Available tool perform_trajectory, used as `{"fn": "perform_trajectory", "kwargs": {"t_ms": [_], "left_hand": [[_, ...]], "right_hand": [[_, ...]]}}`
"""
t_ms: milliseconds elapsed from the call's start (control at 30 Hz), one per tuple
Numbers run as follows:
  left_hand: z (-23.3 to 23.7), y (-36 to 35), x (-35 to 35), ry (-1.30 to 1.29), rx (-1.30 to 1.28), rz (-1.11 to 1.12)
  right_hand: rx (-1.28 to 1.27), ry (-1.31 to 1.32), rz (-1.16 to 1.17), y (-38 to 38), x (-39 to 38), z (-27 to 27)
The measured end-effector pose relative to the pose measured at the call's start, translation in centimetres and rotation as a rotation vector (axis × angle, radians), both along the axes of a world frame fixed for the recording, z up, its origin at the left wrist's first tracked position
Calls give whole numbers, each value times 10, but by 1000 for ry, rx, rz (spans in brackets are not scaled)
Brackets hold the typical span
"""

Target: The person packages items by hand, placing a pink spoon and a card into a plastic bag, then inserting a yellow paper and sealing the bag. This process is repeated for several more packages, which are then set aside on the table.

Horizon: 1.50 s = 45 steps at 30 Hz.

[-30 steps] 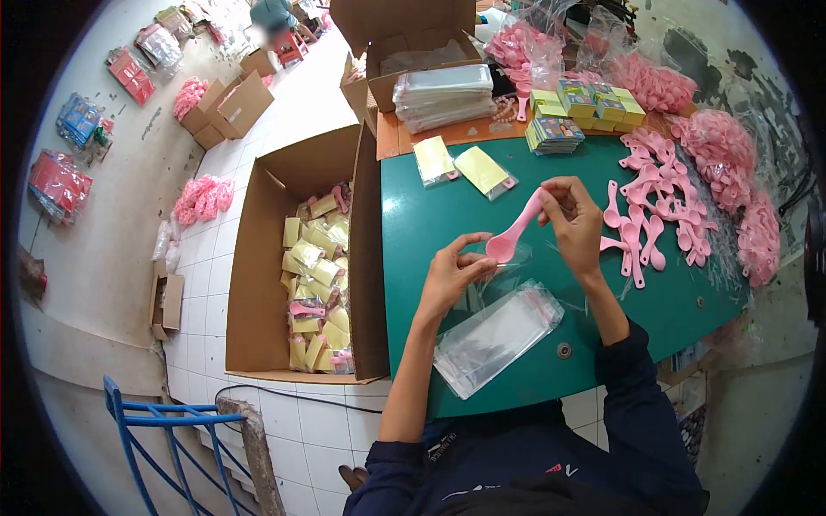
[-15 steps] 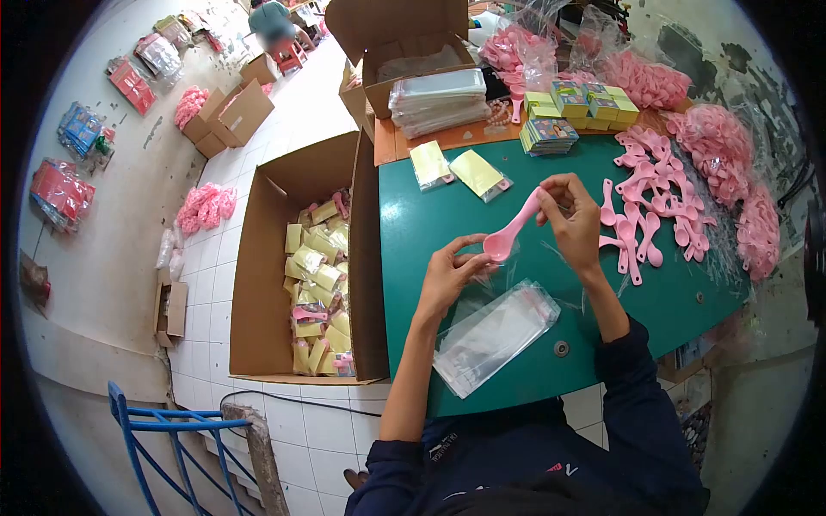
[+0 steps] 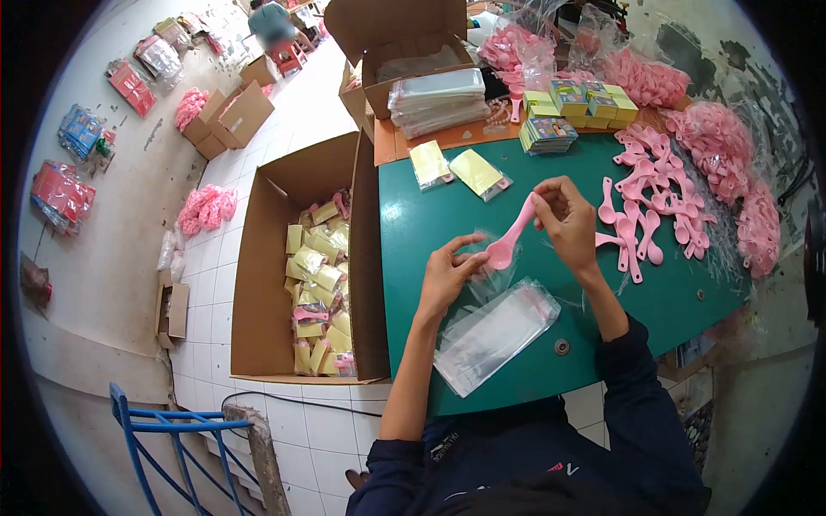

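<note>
While the right hand point(image 3: 564, 219) pinches the handle end of a pink spoon point(image 3: 514, 234) between thumb and fingers, the left hand point(image 3: 447, 273) sits at the bowl end, thumb and fingertips drawn narrow on a clear bag point(image 3: 494, 280). Spoon slants between the two hands, handle up toward the right, bowl low toward the left, above the green table point(image 3: 413, 232). Bag film shows around the bowl; whether the bowl is inside it, cannot tell. Left fingertips at the bowl's edge; contact with the spoon itself unclear.

Below the hands: a stack of flat bags point(image 3: 499, 335), laid aslant near the table's front edge. Right of the right hand, a loose heap of spoons point(image 3: 658, 193), bowls and handles pointing every way. Beyond it, spoons bundled in clear plastic point(image 3: 712, 146) along the far right edge.

Toward the back: two yellow packets point(image 3: 430, 163) side by side, a pink bit showing at a corner of each; stacked cards point(image 3: 551, 133), some with coloured faces; a thick pile of clear sleeves point(image 3: 439, 101) before an open box point(image 3: 413, 64). Left of the table, a tall carton point(image 3: 370, 258) on the floor, holding many more packets, jumbled. Far off, a person point(image 3: 272, 24) on a red stool point(image 3: 290, 58).
</note>
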<state>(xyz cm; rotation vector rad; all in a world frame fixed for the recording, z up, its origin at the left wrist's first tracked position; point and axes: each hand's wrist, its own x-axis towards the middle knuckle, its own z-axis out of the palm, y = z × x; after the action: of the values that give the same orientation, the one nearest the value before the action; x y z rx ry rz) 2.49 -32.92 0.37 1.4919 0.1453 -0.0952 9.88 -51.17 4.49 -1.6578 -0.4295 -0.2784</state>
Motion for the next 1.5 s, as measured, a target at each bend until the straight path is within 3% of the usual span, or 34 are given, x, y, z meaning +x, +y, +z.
{"fn": "perform_trajectory", "kwargs": {"t_ms": [233, 333, 733, 833, 967, 1067, 1133, 1200, 1233, 1300, 1367, 1433, 1500], "left_hand": [[-10, -4, 3, -43, -36, -44], [-4, -5, 1, -9, -174, 1], [-6, -6, 2, -93, -79, -33], [-1, -9, 4, -152, -293, -40], [32, 9, 18, 26, -157, -201], [49, 15, 36, -61, -117, -287], [53, 17, 48, -176, -149, -233], [52, 26, 55, -253, -129, -220], [54, 28, 54, -283, -166, -208], [58, 33, 51, -318, -194, -181], [63, 41, 51, -343, -173, -151], [65, 46, 49, -310, -159, -114], [65, 49, 46, -279, -154, -92]], "right_hand": [[-25, 4, 44, 3, -5, 0], [110, -56, -131, -3, 2, 2], [-30, 44, 140, 8, -8, -7], [-21, 88, 191, 10, -7, -4], [98, 5, 137, 7, 18, 11], [114, -66, 190, 11, 27, 24], [33, -340, 419, 17, 40, 34], [115, -283, 538, 19, 69, 41], [240, -84, 540, 13, 99, 37], [-487, -114, -134, -21, 183, 22], [-987, 68, -386, -49, 234, -12], [-1034, 50, -590, -48, 232, -49], [-1065, 35, -695, -41, 228, -54]]}}
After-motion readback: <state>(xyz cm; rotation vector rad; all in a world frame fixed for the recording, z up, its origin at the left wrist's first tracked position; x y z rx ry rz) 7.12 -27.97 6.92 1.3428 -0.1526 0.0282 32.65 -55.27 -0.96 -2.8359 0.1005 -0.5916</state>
